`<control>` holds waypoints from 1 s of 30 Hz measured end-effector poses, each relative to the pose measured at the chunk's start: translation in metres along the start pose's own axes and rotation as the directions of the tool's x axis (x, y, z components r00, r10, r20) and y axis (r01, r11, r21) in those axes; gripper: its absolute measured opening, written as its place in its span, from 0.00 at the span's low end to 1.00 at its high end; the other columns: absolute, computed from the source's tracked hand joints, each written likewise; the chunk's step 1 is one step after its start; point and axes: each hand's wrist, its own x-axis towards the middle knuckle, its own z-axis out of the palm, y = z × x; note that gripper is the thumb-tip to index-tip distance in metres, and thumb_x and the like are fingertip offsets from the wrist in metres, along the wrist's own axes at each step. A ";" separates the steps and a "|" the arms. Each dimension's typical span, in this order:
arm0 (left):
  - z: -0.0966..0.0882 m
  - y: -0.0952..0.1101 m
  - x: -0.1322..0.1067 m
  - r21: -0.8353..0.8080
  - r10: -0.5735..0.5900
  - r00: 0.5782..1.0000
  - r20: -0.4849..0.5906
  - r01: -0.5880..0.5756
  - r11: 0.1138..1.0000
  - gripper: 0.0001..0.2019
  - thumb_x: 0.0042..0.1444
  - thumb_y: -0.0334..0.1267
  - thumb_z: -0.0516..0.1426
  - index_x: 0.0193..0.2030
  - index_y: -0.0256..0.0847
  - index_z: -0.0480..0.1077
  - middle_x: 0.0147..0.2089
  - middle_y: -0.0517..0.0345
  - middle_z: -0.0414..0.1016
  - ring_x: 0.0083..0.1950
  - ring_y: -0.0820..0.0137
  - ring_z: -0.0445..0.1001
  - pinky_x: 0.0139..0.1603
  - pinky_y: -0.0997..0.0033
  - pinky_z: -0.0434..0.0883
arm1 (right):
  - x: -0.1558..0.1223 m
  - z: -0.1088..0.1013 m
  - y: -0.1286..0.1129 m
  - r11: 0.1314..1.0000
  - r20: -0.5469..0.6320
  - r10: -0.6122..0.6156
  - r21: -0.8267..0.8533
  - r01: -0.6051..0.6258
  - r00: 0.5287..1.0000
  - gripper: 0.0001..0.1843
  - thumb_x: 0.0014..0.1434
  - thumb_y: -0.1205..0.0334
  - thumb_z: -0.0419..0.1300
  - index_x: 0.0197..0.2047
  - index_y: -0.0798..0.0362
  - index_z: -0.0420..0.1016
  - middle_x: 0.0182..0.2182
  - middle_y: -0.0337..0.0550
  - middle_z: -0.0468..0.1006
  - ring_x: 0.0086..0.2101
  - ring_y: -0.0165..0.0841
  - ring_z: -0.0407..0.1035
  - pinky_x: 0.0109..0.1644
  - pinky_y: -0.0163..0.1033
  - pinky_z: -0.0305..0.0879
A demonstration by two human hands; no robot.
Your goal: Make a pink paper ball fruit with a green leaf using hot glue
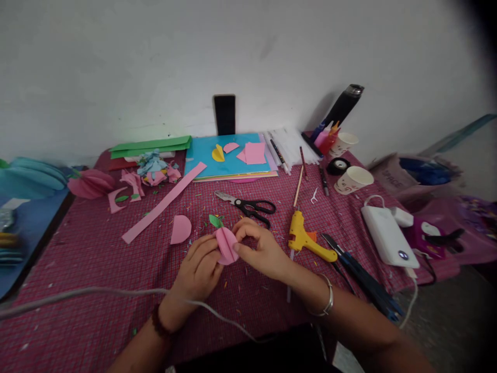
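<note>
Between my two hands is a small pink paper fruit [227,245] made of folded layers, with a green paper leaf [216,221] at its top. My left hand [200,267] has its fingers closed on the fruit's left side. Thumb and fingertips of my right hand [260,248] pinch its right edge. A pink paper half-circle [180,229] lies on the cloth to the left of my hands. Just beyond them rest black-handled scissors [248,204], their blades pointing left. To the right of my right hand is a yellow hot glue gun [306,239] with a glue stick in it.
A long pink strip [165,202], paper scraps [153,168] and a bigger pink paper fruit [92,183] lie left. Coloured sheets [225,145] and a phone [225,115] are at the back. Right are paper cups [354,180], a utility knife [361,277] and a power bank [390,235]. A cable [116,291] crosses in front.
</note>
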 end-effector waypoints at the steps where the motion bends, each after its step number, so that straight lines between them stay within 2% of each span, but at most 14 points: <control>1: 0.000 0.000 0.000 0.001 -0.014 1.000 -0.010 0.014 1.000 0.09 0.54 0.22 0.57 0.40 0.38 0.66 0.41 0.49 0.74 0.48 0.63 0.74 0.49 0.61 0.75 | 0.001 -0.001 0.001 0.998 -0.008 0.046 0.045 -0.045 0.999 0.07 0.52 0.66 0.59 0.25 0.51 0.65 0.30 0.39 0.69 0.35 0.33 0.65 0.43 0.41 0.62; 4: 0.000 -0.002 -0.001 0.032 -0.059 0.998 0.012 0.058 0.998 0.12 0.55 0.23 0.55 0.46 0.37 0.66 0.41 0.49 0.75 0.47 0.63 0.74 0.47 0.62 0.75 | 0.003 -0.003 0.005 0.976 -0.025 0.173 0.138 -0.168 0.985 0.07 0.53 0.63 0.58 0.26 0.51 0.64 0.26 0.36 0.67 0.30 0.30 0.63 0.36 0.38 0.61; 7: -0.001 -0.004 -0.003 0.053 -0.070 0.998 0.007 0.070 0.996 0.17 0.55 0.23 0.55 0.51 0.38 0.65 0.42 0.50 0.74 0.46 0.63 0.74 0.47 0.62 0.75 | 0.005 -0.005 0.009 0.964 -0.039 0.221 0.163 -0.211 0.975 0.06 0.54 0.62 0.56 0.27 0.51 0.63 0.24 0.33 0.65 0.25 0.27 0.59 0.31 0.35 0.57; 11: 0.001 -0.006 -0.003 0.043 -0.052 0.999 -0.003 0.052 0.998 0.22 0.55 0.22 0.56 0.56 0.38 0.62 0.42 0.50 0.73 0.46 0.63 0.73 0.47 0.62 0.75 | 0.007 -0.005 0.011 0.956 -0.035 0.239 0.185 -0.228 0.970 0.07 0.53 0.62 0.57 0.26 0.51 0.63 0.23 0.32 0.64 0.24 0.26 0.58 0.30 0.34 0.56; 16: 0.003 -0.005 0.000 0.018 -0.036 0.999 0.039 0.035 0.999 0.25 0.55 0.23 0.55 0.60 0.38 0.59 0.43 0.49 0.72 0.48 0.62 0.73 0.49 0.60 0.74 | 0.004 -0.002 0.008 0.960 0.019 0.207 0.187 -0.207 0.978 0.06 0.52 0.62 0.60 0.27 0.52 0.66 0.25 0.35 0.67 0.27 0.28 0.61 0.32 0.36 0.58; 23: 0.003 -0.005 -0.002 0.019 -0.008 0.998 0.062 0.006 1.000 0.24 0.56 0.22 0.55 0.59 0.40 0.62 0.43 0.50 0.71 0.48 0.62 0.72 0.49 0.60 0.74 | 0.003 -0.001 0.006 0.965 0.051 0.181 0.186 -0.188 0.982 0.07 0.53 0.63 0.60 0.26 0.52 0.66 0.25 0.35 0.66 0.28 0.29 0.61 0.34 0.37 0.59; 27: 0.003 -0.007 -0.006 0.026 0.009 0.996 0.087 -0.011 1.000 0.19 0.55 0.21 0.56 0.53 0.36 0.67 0.45 0.46 0.71 0.50 0.61 0.71 0.50 0.59 0.74 | 0.003 -0.001 0.009 0.958 0.047 0.194 0.204 -0.200 0.980 0.07 0.52 0.62 0.61 0.26 0.52 0.66 0.25 0.35 0.67 0.28 0.29 0.61 0.34 0.37 0.59; 30: 0.003 -0.007 -0.008 0.025 0.002 0.998 0.062 -0.003 1.000 0.15 0.54 0.20 0.57 0.48 0.34 0.69 0.44 0.45 0.71 0.49 0.60 0.72 0.50 0.58 0.74 | 0.004 -0.001 0.012 0.951 0.025 0.217 0.220 -0.217 0.976 0.07 0.52 0.62 0.60 0.26 0.52 0.66 0.25 0.35 0.67 0.28 0.29 0.61 0.33 0.37 0.59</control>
